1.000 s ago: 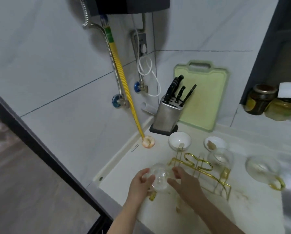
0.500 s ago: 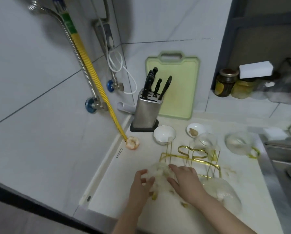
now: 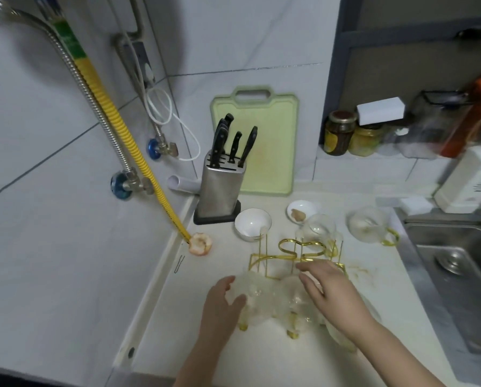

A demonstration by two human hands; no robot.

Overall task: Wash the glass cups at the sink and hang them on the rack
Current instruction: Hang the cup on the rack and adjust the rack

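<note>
A gold wire rack [image 3: 298, 254] stands on the white counter. My left hand [image 3: 224, 301] curls round a clear glass cup [image 3: 257, 298] at the rack's front left, gold handle pointing down. My right hand [image 3: 332, 293] lies with straight fingers on a second glass cup [image 3: 296, 305] beside it. A third cup [image 3: 345, 335] is partly hidden under my right forearm. Another cup [image 3: 317, 229] hangs upside down at the rack's back right. One more glass cup [image 3: 369, 227] with a gold handle sits on the counter beside the sink [image 3: 457, 263].
A knife block [image 3: 219, 185] and a green cutting board [image 3: 261, 141] stand at the back. Two small white bowls [image 3: 251, 223] sit behind the rack. A peeled fruit core [image 3: 200, 243] lies by the yellow hose. Jars and a white dispenser line the right ledge.
The cup held in both hands has come down at the rack's front left. My right hand has slid off it to the neighbouring cup. The view has swung right toward the sink.
</note>
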